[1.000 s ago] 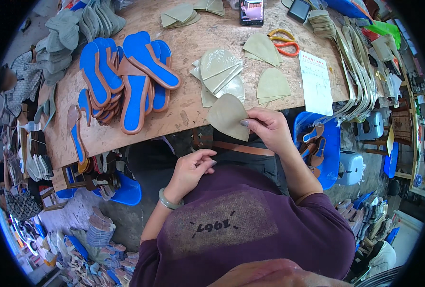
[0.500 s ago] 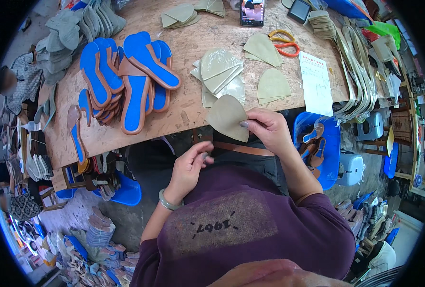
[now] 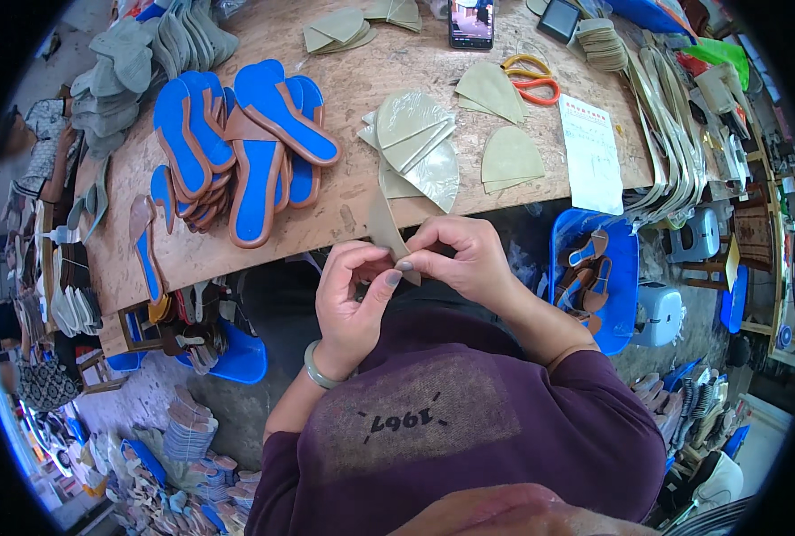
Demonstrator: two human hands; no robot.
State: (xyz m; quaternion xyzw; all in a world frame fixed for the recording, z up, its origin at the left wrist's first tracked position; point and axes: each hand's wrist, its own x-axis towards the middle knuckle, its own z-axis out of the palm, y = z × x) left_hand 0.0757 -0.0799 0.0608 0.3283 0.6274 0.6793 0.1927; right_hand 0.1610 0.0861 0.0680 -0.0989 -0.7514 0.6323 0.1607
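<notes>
In the head view, I had the tan piece point(image 3: 382, 221) in front of my body, just off the near edge of the table point(image 3: 330, 219). My right hand point(image 3: 458, 259) pinched it low down between thumb and forefinger, while my left hand point(image 3: 348, 290) curled in from the other side, fingertips at the piece; whether they pressed on it I couldn't tell, as my own fingers hid its lower end. It stood nearly edge-on and bent, and holding it low probably left its upper part free.

Straight ahead lay a plastic-wrapped stack point(image 3: 415, 129) of similar pieces, with a small loose pile point(image 3: 512, 161) to its right; I judged they sat there for easy reach. Behind that pile, another fan of pieces point(image 3: 489, 89) lay against the scissors point(image 3: 554, 94), whose blades I couldn't make out. A written sheet point(image 3: 592, 161) hung over the edge beside hanging straps point(image 3: 670, 147), which crowded the right side. The heaped blue-and-brown soles point(image 3: 256, 201) took up the left, and a phone point(image 3: 471, 22) stood at the back. Below the table, to my right, was a blue bin point(image 3: 622, 268).
</notes>
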